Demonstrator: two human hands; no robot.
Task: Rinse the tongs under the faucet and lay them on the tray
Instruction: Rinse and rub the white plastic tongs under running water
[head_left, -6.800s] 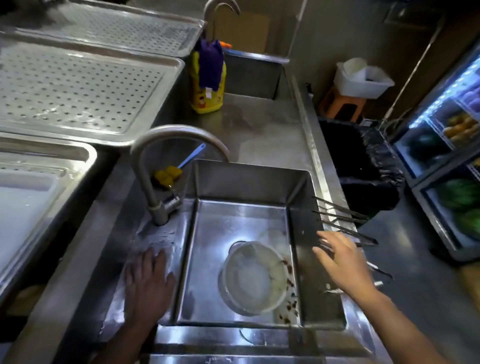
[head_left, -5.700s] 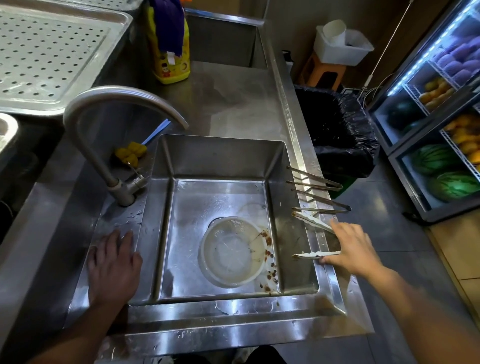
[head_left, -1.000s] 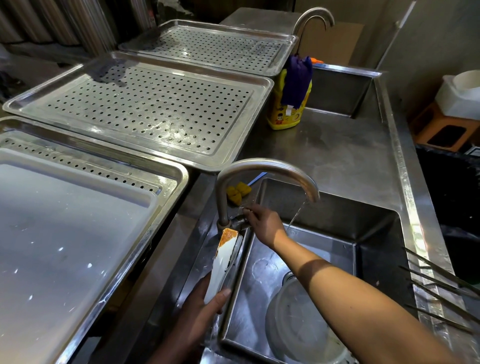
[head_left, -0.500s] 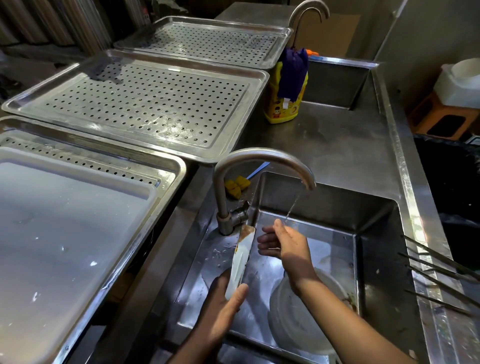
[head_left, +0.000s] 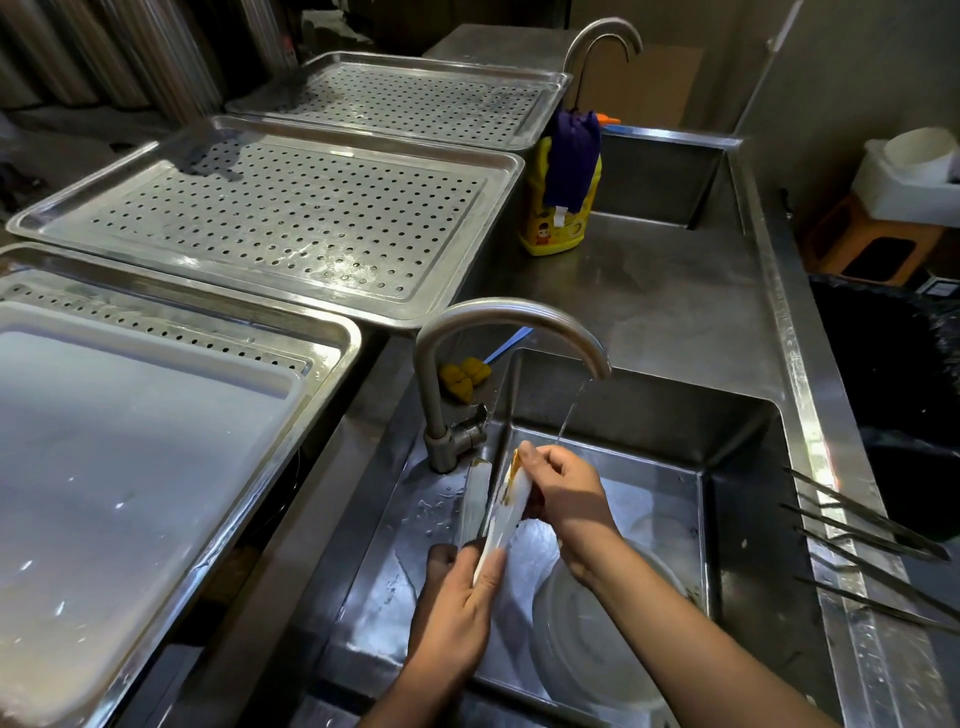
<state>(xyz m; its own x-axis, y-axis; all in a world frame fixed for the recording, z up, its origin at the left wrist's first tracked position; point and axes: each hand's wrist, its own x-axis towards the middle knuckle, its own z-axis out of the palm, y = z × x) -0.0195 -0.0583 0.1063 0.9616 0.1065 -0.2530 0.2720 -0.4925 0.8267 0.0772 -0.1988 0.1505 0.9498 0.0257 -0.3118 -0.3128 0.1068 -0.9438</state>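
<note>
Head view: tongs (head_left: 506, 514), base gripped by left hand (head_left: 457, 603), stained tip pinched by right hand (head_left: 566, 488) beneath faucet (head_left: 511, 314); right fingertips hidden.

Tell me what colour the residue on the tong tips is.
Orange residue on the white tongs; clearest in the head view.

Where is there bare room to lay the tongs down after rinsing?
The middle perforated tray is bare, and so is the far tray behind it. The counter between the yellow bottle and the sink is free too. Crowded: the near tray holds a white board, and other tongs line the sink's right rim.
</note>
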